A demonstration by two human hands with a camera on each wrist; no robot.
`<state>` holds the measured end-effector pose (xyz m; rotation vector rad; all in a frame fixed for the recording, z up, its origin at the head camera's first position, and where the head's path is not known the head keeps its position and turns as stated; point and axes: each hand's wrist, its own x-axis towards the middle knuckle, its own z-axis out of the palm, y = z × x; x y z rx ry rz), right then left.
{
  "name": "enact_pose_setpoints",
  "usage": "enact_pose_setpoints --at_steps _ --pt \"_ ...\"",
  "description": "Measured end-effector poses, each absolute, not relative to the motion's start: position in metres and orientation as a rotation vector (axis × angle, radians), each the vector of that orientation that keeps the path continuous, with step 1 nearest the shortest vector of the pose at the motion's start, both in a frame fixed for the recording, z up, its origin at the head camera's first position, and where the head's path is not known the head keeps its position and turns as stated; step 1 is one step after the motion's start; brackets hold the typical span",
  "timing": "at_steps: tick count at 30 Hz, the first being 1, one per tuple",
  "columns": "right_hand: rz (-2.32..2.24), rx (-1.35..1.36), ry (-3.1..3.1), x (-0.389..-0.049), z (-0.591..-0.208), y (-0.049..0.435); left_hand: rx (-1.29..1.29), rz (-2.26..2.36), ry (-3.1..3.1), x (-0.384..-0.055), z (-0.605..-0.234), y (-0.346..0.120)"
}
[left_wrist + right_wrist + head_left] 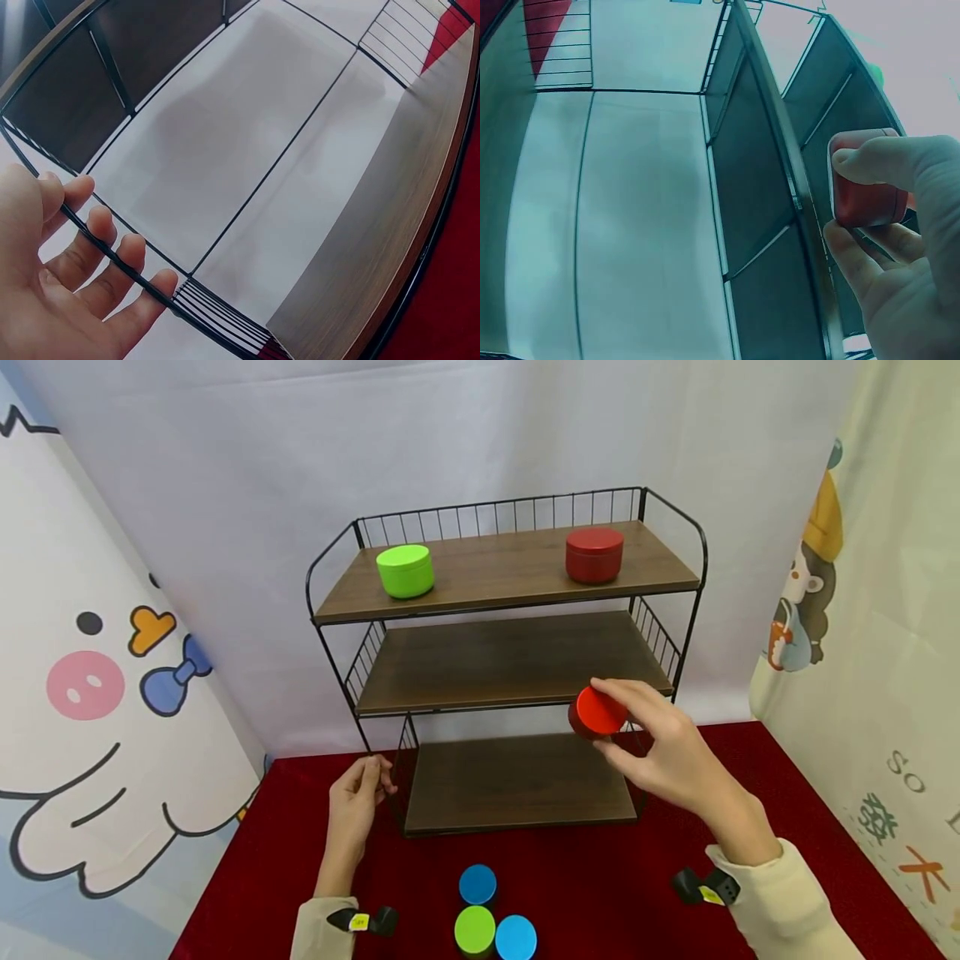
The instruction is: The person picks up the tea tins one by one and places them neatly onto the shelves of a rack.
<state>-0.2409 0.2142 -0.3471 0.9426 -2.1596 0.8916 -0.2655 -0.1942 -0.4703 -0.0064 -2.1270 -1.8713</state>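
Observation:
My right hand (667, 747) pinches a round red tin (600, 712) between thumb and fingers, in front of the right part of a three-tier rack's middle shelf (510, 660). The tin is tilted, its bright lid facing me. In the right wrist view, the thumb lies on one side of the red tin (866, 191) and fingers on the other. At the rack's lower left side, my left hand (356, 797) grips the thin black metal post (199, 322), with fingers curled round it.
On the top shelf stand a green tin (406, 572) at left and a dark red tin (594, 557) at right. A dark blue tin (477, 884), a green tin (475, 930) and a light blue tin (516, 937) stand on the red cloth (600, 885) before the rack.

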Motion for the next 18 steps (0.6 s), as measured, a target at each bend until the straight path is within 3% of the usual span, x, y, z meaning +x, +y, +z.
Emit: enact_pose_setpoints --at_steps 18 --pt "0.774 0.890 -2.142 -0.281 -0.315 0.215 0.000 -1.874 -2.127 -0.267 -0.470 -0.194"
